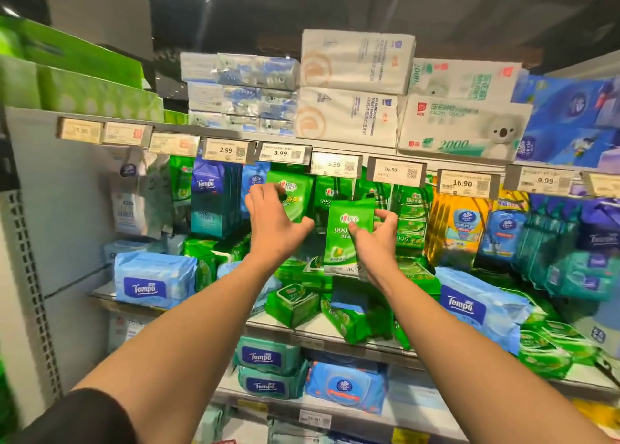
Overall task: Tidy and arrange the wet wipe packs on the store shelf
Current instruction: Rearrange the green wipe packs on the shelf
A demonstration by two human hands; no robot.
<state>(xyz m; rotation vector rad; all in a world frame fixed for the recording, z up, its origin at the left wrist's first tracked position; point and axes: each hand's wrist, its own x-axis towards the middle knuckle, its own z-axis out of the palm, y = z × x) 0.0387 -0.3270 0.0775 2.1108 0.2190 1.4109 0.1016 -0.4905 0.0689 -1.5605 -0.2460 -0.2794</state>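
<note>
My right hand (375, 239) holds a small green wet wipe pack (347, 239) upright in front of the hanging rows, thumb on its front and fingers behind its right edge. My left hand (271, 222) reaches to the row of hanging green packs (292, 192) under the 3.99 tag, fingers touching the front pack, thumb spread toward the held pack. Several loose green packs (295, 302) lie jumbled on the shelf board (268, 319) below my hands.
Blue Tempo packs lie at left (154, 279) and right (476, 302) of the shelf. Dark blue Tempo packs (214, 198) and yellow packs (459, 222) hang beside the green rows. Price tags (285, 153) line the upper rail. Tissue bundles (352, 88) are stacked above.
</note>
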